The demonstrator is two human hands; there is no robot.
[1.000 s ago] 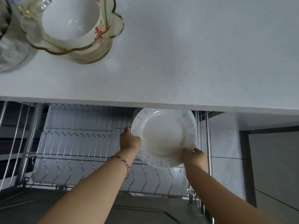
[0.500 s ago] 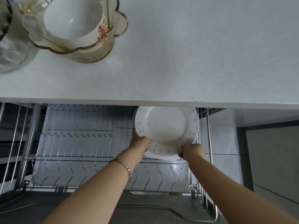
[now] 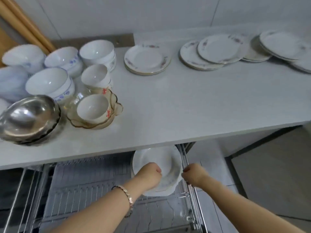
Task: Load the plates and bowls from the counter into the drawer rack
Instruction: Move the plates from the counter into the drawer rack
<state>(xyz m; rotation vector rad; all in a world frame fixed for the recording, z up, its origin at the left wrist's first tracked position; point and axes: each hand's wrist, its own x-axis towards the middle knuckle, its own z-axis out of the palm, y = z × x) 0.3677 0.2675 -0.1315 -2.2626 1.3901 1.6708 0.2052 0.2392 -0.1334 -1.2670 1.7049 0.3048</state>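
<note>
Our left hand grips the plate in the drawer rack.
The plate stands on edge at the rack's right end; our right hand hovers curled beside it, grip unclear, nearer the plate stacks up on the counter.

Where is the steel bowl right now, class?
In the head view, the steel bowl sits on the counter's left end near its front edge, beside the amber glass dish and in front of the blue-patterned bowl.

Left hand and right hand curled
</note>
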